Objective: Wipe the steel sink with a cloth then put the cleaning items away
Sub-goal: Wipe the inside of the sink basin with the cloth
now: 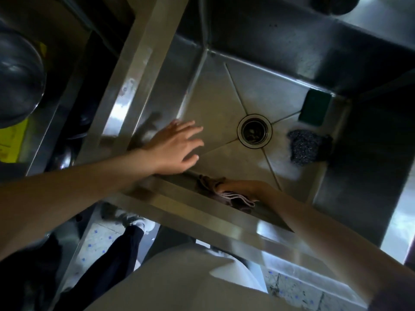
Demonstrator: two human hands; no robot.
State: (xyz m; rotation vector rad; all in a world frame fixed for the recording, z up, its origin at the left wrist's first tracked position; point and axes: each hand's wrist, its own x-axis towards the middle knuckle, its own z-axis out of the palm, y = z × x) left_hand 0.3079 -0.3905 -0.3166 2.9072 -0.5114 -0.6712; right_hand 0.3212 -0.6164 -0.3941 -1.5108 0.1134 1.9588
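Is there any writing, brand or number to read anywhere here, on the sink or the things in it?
None can be read.
Yellow object left of the sink: faint marks, too blurred to read.
Green sponge, steel scourer, cloth: no print visible.

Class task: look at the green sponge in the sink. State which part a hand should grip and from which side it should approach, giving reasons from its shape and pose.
The green sponge leans tilted in the far right corner of the sink, its top edge against the wall. Probably best: come from above and from the drain side, pinching the two long side edges near the raised top, since the walls block approach from behind and the right.
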